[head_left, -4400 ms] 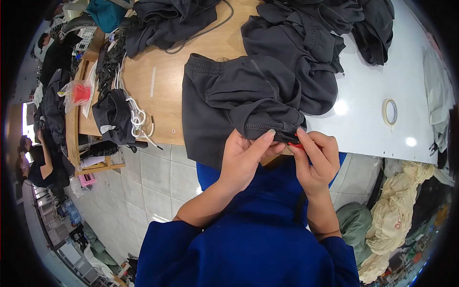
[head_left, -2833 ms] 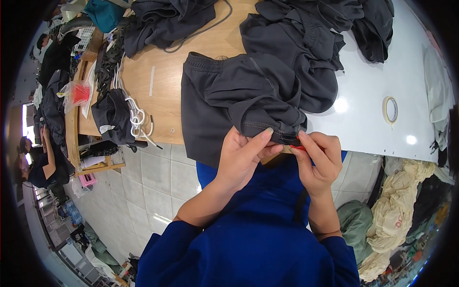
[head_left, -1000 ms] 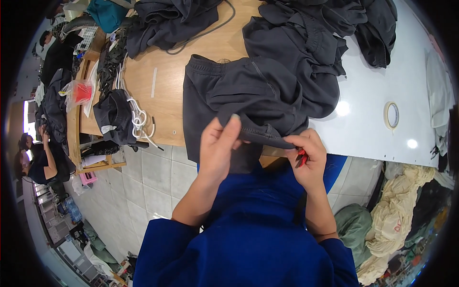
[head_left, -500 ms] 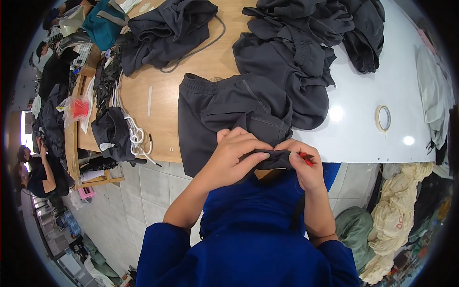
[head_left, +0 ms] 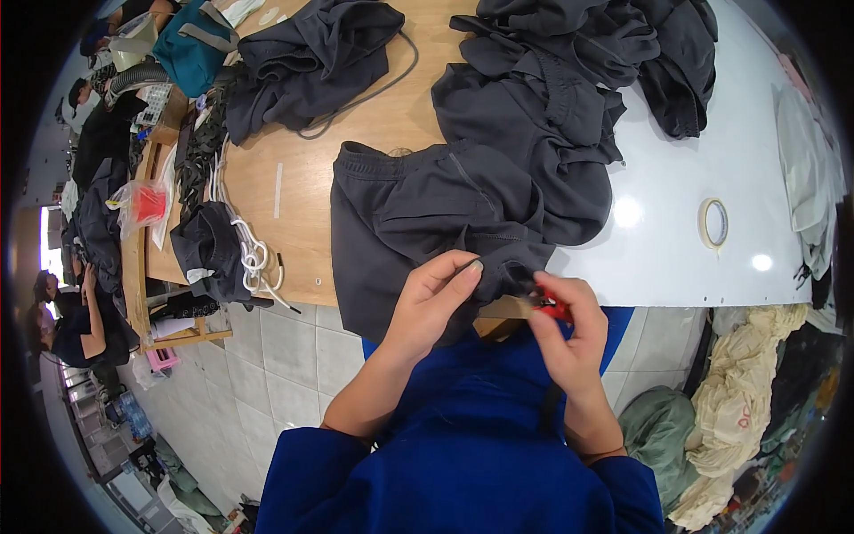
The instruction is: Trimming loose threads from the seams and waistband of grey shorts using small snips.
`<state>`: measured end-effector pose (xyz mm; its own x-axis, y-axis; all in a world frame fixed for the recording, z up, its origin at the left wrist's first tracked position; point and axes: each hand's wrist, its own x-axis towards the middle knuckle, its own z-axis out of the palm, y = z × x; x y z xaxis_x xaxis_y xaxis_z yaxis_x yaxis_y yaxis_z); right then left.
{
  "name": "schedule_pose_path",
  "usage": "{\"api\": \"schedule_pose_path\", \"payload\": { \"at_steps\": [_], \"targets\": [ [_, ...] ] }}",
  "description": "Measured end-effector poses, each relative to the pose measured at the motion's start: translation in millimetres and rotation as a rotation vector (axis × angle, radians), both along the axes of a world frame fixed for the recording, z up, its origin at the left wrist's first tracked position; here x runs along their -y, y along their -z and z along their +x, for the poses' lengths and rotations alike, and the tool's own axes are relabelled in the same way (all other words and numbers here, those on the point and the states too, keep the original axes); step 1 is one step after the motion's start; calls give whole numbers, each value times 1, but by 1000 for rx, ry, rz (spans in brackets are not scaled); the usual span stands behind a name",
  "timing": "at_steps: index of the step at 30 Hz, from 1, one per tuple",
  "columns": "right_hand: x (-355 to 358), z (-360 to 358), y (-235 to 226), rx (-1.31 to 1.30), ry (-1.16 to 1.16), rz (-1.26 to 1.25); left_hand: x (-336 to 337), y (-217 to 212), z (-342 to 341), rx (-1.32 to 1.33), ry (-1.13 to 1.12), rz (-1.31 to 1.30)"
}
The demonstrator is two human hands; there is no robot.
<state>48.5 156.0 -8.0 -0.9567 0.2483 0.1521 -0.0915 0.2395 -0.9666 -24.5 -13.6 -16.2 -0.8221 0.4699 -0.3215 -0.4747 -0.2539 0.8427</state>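
Dark grey trousers (head_left: 405, 205) with a gathered elastic waistband lie at the table's near edge. My left hand (head_left: 429, 307) is closed on a hem of them, pinching the cloth between thumb and fingers. Beside the opening of that hem, my right hand (head_left: 574, 336) is closed round small red thread snips (head_left: 553, 306). Their dark tips point left toward the cloth and are blurred. Whether the tips touch the fabric, I cannot tell.
More dark grey garments (head_left: 551, 116) are heaped beyond the trousers, and another garment (head_left: 311, 62) lies far left. A tape roll (head_left: 713, 222) rests on the white tabletop at right. White cords (head_left: 253, 254) hang at left. Cream and green cloth bundles (head_left: 729, 392) fill the lower right.
My right hand has let go of the hem and turned, bringing the red snips to point left at it. My left hand still pinches the cloth, and the hem opening now shows.
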Motion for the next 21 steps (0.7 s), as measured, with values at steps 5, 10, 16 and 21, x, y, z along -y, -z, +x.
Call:
{"api": "schedule_pose_path", "payload": {
  "at_steps": [5,10,16,21],
  "targets": [
    [4,-5,-4,-83,65,310,-2,-3,0,-77,15,-13],
    [5,-7,-1,-129,76,351,-5,-6,4,-99,10,-4],
    [5,-9,0,-174,85,409,-3,-2,6,-22,16,34],
    [5,-9,3,-229,117,476,-4,-4,7,30,1,42]
  ]
}}
